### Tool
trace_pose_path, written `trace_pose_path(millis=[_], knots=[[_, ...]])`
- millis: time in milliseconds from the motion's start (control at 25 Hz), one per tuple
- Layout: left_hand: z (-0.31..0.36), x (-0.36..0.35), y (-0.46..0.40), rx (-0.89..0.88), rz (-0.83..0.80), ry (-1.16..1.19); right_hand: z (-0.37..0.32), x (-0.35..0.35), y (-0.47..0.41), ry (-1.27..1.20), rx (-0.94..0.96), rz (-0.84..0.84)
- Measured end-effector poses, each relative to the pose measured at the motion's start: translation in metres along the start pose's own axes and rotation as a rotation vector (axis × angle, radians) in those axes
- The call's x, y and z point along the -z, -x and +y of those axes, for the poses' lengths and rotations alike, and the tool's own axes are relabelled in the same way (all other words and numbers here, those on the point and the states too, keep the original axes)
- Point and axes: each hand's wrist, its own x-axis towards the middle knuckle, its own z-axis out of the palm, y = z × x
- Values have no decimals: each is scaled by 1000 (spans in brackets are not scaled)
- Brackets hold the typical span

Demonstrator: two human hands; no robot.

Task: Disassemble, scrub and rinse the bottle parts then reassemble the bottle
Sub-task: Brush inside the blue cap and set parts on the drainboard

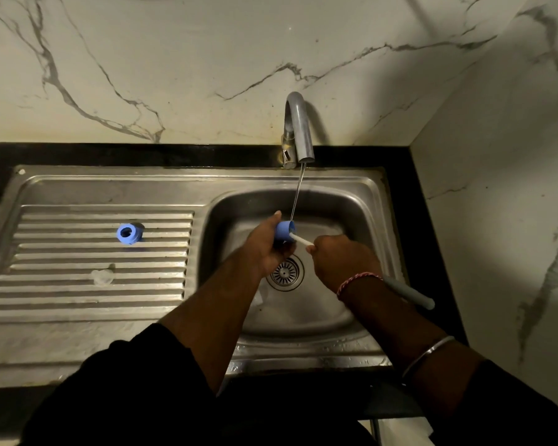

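Over the sink basin point(361, 220), my left hand point(266, 244) grips a blue cap-like bottle part point(284, 230) with its open end toward the thin water stream. My right hand point(342, 262) holds a bottle brush; its white stem point(301, 240) enters the blue part and its grey handle point(409, 292) sticks out behind my wrist. A blue ring collar point(129, 233) lies on the ribbed drainboard point(78, 294). A clear silicone teat point(103, 276) lies nearer me on the same drainboard.
The steel faucet point(298, 130) runs a thin stream into the basin. The drain strainer point(284, 272) sits below my hands. A black counter edge frames the sink, with marble walls behind and to the right.
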Motion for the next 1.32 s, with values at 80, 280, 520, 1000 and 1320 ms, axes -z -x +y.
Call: trace_pose_path(millis=[80, 280, 520, 1000, 1320], knots=[[2, 0, -1, -19, -56, 102, -7, -7, -1, -54, -21, -25], [8, 4, -5, -40, 38, 57, 12, 1, -3, -70, 3, -90], [7, 2, -8, 9, 69, -29, 3, -4, 4, 62, 136, -13], [16, -17, -18, -39, 63, 101, 24, -9, 2, -1036, -358, -268], [14, -29, -50, -267, 135, -309, 43, -21, -7, -1346, -552, -476]])
